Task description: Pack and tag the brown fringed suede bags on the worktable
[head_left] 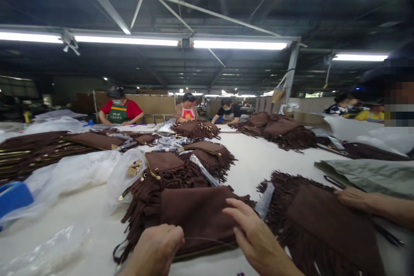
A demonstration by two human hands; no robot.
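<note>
A dark brown fringed bag (197,207) lies on the white table right in front of me, its zipper edge toward me. My left hand (158,243) is closed in a fist at the bag's near left side. From that fist a thin pale thread (207,239) runs across the bag toward my right hand. Over the bag's right part, my right hand (254,235) has its fingers stretched and apart. Beyond this bag sit another brown fringed bag (164,161) with a gold zipper and a strip of clear wrapping (203,170).
Another person's hand (351,198) rests on a fringed bag (326,220) at the right. Stacked brown bags (42,148) and crumpled plastic sheets (84,170) cover the left, beside a blue bin (14,198). Several people work across the table (246,146).
</note>
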